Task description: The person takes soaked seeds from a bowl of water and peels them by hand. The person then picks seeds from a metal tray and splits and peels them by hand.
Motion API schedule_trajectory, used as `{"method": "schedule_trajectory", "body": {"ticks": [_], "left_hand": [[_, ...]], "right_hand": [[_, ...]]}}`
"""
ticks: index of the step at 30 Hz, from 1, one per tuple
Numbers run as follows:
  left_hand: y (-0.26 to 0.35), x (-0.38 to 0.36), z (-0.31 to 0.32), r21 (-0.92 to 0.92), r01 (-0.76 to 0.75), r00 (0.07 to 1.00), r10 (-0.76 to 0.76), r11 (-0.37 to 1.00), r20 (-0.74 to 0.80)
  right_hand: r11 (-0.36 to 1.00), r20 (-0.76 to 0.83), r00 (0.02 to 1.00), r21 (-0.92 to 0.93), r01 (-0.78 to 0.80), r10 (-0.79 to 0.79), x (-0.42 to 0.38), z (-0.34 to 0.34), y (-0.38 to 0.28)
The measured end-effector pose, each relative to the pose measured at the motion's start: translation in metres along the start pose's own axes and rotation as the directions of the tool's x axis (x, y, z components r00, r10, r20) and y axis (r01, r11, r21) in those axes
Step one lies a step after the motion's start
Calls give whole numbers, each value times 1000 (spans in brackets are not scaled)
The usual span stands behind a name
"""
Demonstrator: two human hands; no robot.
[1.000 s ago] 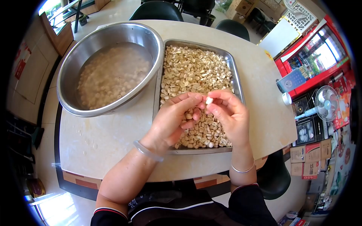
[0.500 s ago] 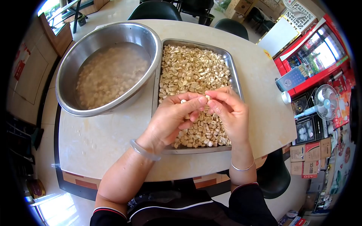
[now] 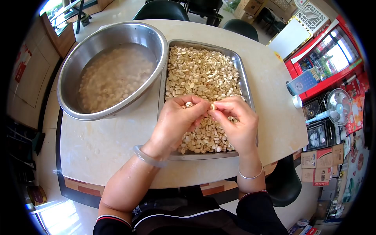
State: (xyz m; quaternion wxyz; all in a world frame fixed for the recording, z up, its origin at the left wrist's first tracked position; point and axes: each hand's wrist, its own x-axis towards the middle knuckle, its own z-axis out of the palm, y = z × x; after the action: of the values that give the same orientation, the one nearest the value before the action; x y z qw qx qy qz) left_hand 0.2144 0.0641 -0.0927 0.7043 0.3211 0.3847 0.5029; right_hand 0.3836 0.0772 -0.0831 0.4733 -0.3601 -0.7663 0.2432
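Observation:
Over a metal tray [image 3: 247, 88] of pale, split seeds [image 3: 201, 70], my two hands meet near its lower middle. My left hand [image 3: 180, 117] is closed round pale seeds, one of which [image 3: 188, 104] shows between its fingers. Thumb and forefinger of my right hand [image 3: 237, 121] pinch a small pale seed [image 3: 213, 107] beside the left fingertips. Left of the tray stands a big steel basin [image 3: 66, 88] with cloudy water and whole round seeds [image 3: 113, 74] under the surface.
The tray and basin stand on a pale table [image 3: 102, 152]. Dark chairs [image 3: 160, 11] are at its far side, and another [image 3: 284, 184] is at the near right. A fan [image 3: 338, 107], cardboard boxes [image 3: 323, 162] and a red-framed cooler [image 3: 333, 51] lie beyond the right edge.
Both hands have shifted slightly; the fingertips and pinched seed are a little lower and further left. My left fingers are curled in more.

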Motion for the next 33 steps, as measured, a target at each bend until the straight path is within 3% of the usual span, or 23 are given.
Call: {"method": "schedule_trajectory", "body": {"ticks": [2, 5, 11, 14, 17, 23, 26, 28, 31, 33], "left_hand": [[0, 0, -2, -61, 27, 999, -25, 998, 27], [1, 2, -5, -132, 72, 995, -62, 989, 79], [7, -1, -1, -50, 87, 992, -82, 995, 98], [6, -1, -3, 1, 84, 994, -84, 996, 70], [7, -2, 0, 73, 69, 997, -71, 995, 17], [3, 2, -1, 74, 46, 999, -44, 996, -27], [0, 3, -1, 81, 45, 998, -41, 996, -55], [-2, 5, -1, 101, 61, 995, -52, 993, -86], [6, 6, -1, -231, 163, 986, -153, 959, 61], [-1, 7, -12, -327, 200, 971, -143, 923, 191]], "right_hand": [[882, 71, 969, 401, -246, 238, -2, 1, -1], [824, 128, 949, 470, -315, 289, -2, -4, 1], [976, 70, 996, 207, -70, 57, 2, -5, 11], [999, 92, 995, 13, -40, 39, 5, -6, -2], [996, 112, 992, -66, 68, -61, 1, -4, 5], [949, 72, 982, 254, -187, 175, -1, -3, 3], [950, -99, 995, -309, -39, 9, 6, -4, 0], [960, -117, 991, -266, -90, 61, 6, -3, -2], [988, -66, 998, -154, -30, 20, 4, -2, -2], [989, -20, 998, -133, 61, -64, 3, 0, 2]]}}
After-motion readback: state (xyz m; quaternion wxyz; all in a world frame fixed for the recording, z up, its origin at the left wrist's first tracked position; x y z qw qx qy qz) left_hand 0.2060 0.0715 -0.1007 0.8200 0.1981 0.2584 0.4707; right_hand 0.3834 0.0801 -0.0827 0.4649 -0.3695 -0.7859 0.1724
